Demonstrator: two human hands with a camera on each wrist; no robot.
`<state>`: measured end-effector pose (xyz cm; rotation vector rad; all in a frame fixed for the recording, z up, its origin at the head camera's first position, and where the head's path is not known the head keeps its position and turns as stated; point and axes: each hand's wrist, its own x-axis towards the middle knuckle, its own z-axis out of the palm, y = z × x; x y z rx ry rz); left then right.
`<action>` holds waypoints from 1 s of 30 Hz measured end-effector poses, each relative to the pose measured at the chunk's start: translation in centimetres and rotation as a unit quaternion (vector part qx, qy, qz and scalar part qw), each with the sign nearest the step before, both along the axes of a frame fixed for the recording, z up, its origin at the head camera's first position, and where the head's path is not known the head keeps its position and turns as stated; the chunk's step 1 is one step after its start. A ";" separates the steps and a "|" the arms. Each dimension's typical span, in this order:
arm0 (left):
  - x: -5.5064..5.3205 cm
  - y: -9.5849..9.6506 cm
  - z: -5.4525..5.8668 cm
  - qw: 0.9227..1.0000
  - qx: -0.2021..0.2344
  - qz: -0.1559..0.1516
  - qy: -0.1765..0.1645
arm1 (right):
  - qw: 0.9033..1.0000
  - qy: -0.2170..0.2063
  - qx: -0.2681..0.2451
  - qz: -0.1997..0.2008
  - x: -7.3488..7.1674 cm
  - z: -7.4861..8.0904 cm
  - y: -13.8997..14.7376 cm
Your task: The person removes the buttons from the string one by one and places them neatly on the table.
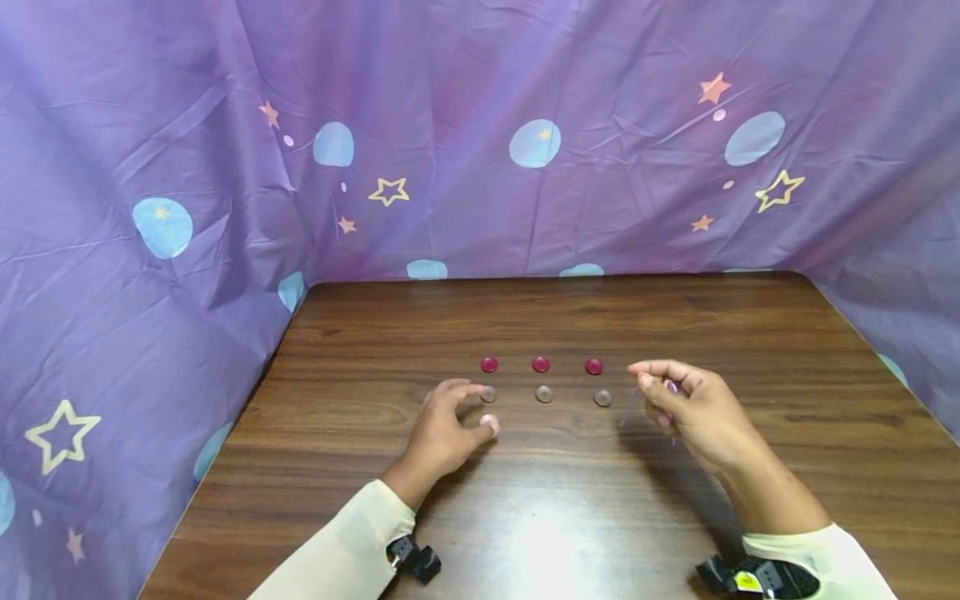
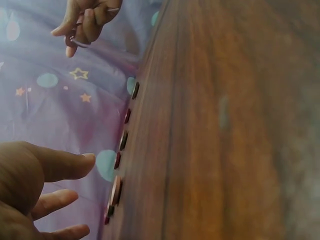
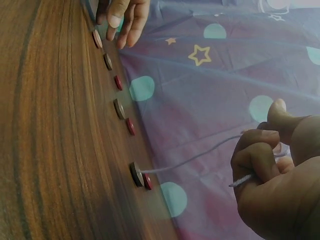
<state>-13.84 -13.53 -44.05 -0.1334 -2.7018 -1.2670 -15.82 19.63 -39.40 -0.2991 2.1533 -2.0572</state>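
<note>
My left hand (image 1: 444, 429) is spread over the table's middle, thumb and fingers apart, around a pale pink button (image 1: 490, 422). Whether the thumb touches that button cannot be told in the head view; in the left wrist view the thumb (image 2: 70, 166) looks raised clear. Further off lie three grey-brown buttons (image 1: 543, 394) in a row, and behind them three dark red buttons (image 1: 541, 364). To the right, my right hand (image 1: 693, 408) is raised above the table, pinching a lilac string (image 3: 200, 156). One stretch dangles from the fingertips; a short end (image 3: 241, 181) pokes out of the curled fingers.
The buttons lie flat on a dark wooden table (image 1: 375, 333). A purple cloth (image 1: 465, 208) with stars and blue spots hangs behind and at both sides. Each wrist carries a black camera strap (image 1: 780, 577) over a pale sleeve.
</note>
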 end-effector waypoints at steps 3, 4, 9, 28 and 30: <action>0.1 0.5 0.3 1.000 -0.001 0.002 0.001 | 1.000 -0.001 -0.019 0.004 0.1 -0.1 0.1; 0.1 0.7 0.4 1.000 0.000 0.002 -0.001 | 0.999 -0.003 -0.033 0.005 0.1 -0.1 0.1; 0.2 1.5 0.8 1.000 -0.003 -0.015 0.000 | 0.997 0.003 -0.083 0.006 0.1 0.0 0.0; 0.1 4.4 2.7 0.997 0.023 -0.077 0.020 | 0.998 0.009 -0.067 -0.010 -0.2 0.1 0.2; 0.0 4.8 2.8 0.995 0.044 -0.087 0.015 | 0.998 0.011 -0.064 -0.011 -0.2 0.0 0.2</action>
